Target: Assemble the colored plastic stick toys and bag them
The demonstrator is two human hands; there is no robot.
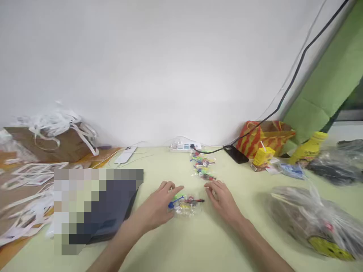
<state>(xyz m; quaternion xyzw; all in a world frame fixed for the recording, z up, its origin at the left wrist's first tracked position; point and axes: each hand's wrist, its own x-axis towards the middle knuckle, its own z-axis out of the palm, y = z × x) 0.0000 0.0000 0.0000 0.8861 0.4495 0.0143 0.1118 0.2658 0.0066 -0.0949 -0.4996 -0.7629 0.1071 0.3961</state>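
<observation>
The left hand [159, 207] lies palm down on the pale green table [198, 241], forearm angled in from below, its fingers curled onto the left end of a small crinkly clear plastic packet [185, 203] of bright toy bits; whether it pinches or merely presses the packet is, through the blur, hard to tell. Just right of the packet the right hand [222, 200] rests flat, fingers loosely spread, holding nothing. Beyond both hands lie two more such packets [202, 166], one behind the other.
</observation>
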